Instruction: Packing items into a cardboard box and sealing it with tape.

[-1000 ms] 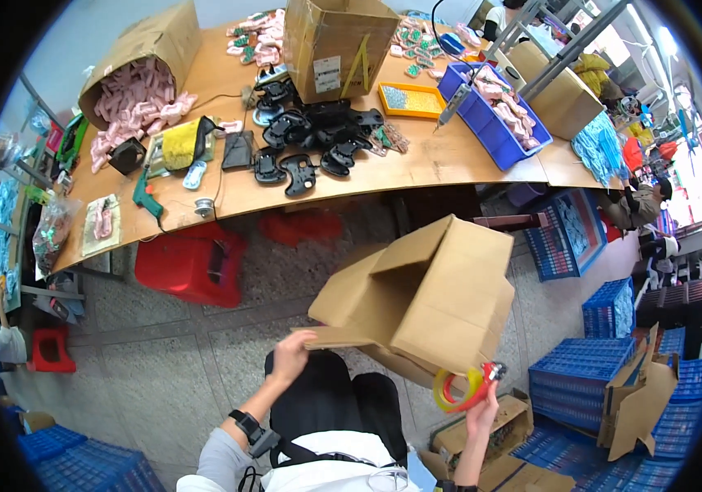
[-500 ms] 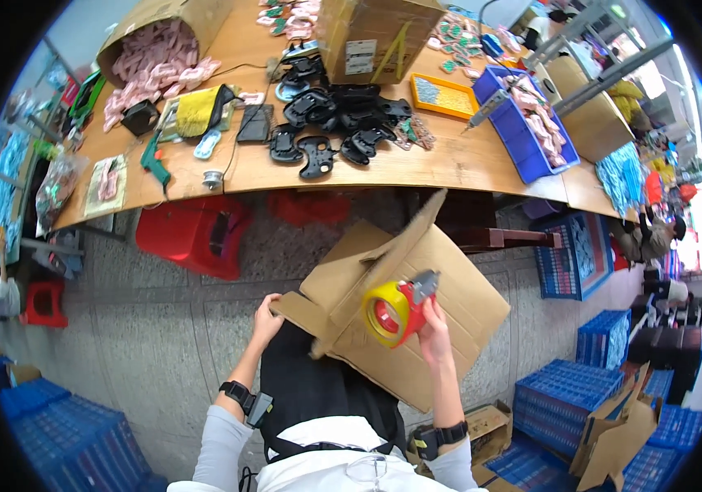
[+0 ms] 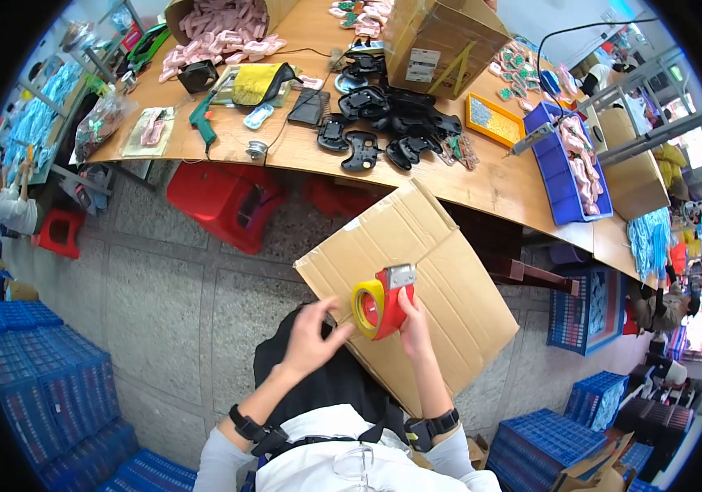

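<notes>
A brown cardboard box (image 3: 459, 316) rests against my lap, tilted, with the flaps on its upper face lying down. In my right hand (image 3: 415, 326) is a red tape dispenser (image 3: 394, 305) with a metal head and a yellow tape roll; it hangs over the box's face. My left hand (image 3: 312, 338) is beside the roll at the box's left edge, fingers apart and nothing in them.
Ahead stands a wooden workbench (image 3: 302, 156) with black controller shells (image 3: 362, 151), a green glue gun (image 3: 201, 123), a yellow tray (image 3: 494, 120) and a purple bin (image 3: 566, 176). A red stool (image 3: 220, 201) is below it. Blue crates (image 3: 56, 385) are stacked on both sides.
The raised flaps have folded down onto the box. My left hand has let go of a flap and moved right, towards the tape roll. The dispenser has shifted slightly left.
</notes>
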### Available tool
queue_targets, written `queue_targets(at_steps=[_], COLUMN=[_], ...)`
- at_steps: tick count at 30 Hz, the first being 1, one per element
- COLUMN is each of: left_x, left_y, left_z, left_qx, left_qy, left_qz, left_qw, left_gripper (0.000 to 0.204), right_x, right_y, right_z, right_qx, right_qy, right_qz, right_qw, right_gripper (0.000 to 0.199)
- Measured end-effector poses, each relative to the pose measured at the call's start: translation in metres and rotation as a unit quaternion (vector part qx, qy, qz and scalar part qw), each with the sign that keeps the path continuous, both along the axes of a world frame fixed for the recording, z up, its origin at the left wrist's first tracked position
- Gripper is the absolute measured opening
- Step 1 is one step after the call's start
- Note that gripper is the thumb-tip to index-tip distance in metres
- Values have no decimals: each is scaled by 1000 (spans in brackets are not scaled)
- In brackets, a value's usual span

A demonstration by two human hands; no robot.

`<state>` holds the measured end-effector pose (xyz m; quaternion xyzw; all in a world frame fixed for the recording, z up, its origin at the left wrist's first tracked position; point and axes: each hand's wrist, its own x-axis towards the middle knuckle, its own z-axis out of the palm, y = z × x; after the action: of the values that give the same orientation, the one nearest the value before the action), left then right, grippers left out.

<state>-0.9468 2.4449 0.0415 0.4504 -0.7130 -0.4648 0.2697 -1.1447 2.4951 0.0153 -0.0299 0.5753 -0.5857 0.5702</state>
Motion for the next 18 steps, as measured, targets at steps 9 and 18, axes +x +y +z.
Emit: queue_targets(at_steps=[9,18], left_x=[-36,33], left_y=[35,37], left_z=[-11,23], left_qx=[169,71], left_qy=[-6,-26], left_qz=[-129,-280], left_qw=[977,957], left_gripper=[98,91], right_x=[46,-12], right_y=[38,43], right_z=[38,42], right_qx=[-29,-67], right_qy=[-88,-54], right_qz=[-50,237], right_qw=[994,968], right_gripper=[48,69])
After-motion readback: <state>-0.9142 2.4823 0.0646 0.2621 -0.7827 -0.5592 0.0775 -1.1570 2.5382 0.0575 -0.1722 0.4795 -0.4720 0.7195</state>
